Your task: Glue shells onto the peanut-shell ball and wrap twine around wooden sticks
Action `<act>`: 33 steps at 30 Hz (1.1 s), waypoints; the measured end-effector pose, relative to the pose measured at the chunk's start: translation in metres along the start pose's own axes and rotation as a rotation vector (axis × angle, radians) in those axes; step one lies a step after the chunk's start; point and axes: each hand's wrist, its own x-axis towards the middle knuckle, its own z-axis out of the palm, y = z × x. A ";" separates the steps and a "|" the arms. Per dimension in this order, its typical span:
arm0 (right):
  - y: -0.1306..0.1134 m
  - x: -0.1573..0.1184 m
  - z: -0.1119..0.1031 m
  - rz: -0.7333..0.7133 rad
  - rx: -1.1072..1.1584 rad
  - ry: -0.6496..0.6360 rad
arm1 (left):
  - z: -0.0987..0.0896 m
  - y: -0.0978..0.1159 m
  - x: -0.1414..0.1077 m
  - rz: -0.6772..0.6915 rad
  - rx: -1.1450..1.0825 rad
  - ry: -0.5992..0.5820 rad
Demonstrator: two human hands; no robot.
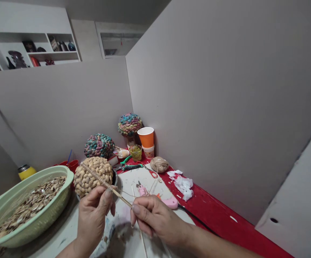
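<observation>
A thin wooden stick (pixel 122 199) slants between both hands, its upper length wound closely with beige twine (pixel 96 176). My left hand (pixel 94 213) pinches it at mid-length, thumb against fingers. Lower down, my right hand (pixel 162 219) has its thumb and fingers closed on the stick's bare part. A loose strand leads from near the hands back to a ball of twine (pixel 159 164). Just behind the wound end sits a ball covered in beige, shell-like pieces (pixel 101 170). Under my right hand, another pale stick (pixel 142 242) lies on the white work surface.
A green basin (pixel 46 214) of flat brown husks stands left. Ahead are a pink glue gun (pixel 170 203), pink cutters (pixel 141 189), green-handled pliers (pixel 132 167), orange cups (pixel 146 138) and two multicoloured balls (pixel 99 145). White scraps (pixel 183 187) lie on red cloth beside the grey partition (pixel 211 107).
</observation>
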 end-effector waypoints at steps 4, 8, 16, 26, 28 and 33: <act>0.001 0.001 0.001 -0.058 -0.088 0.085 | -0.001 0.000 0.000 0.007 0.016 0.008; 0.004 0.000 0.004 -0.218 -0.386 0.218 | -0.002 -0.004 0.000 -0.002 0.019 0.012; -0.005 -0.002 0.004 -0.021 -0.127 0.036 | 0.000 -0.003 0.000 -0.006 -0.014 -0.003; 0.001 -0.002 0.005 -0.169 -0.269 0.206 | 0.003 0.000 0.003 -0.023 -0.022 0.021; 0.000 -0.002 0.006 -0.204 -0.335 0.246 | 0.003 0.000 0.003 -0.021 -0.011 0.015; -0.003 -0.004 0.007 -0.135 -0.268 0.212 | 0.000 -0.002 0.002 -0.018 -0.007 0.006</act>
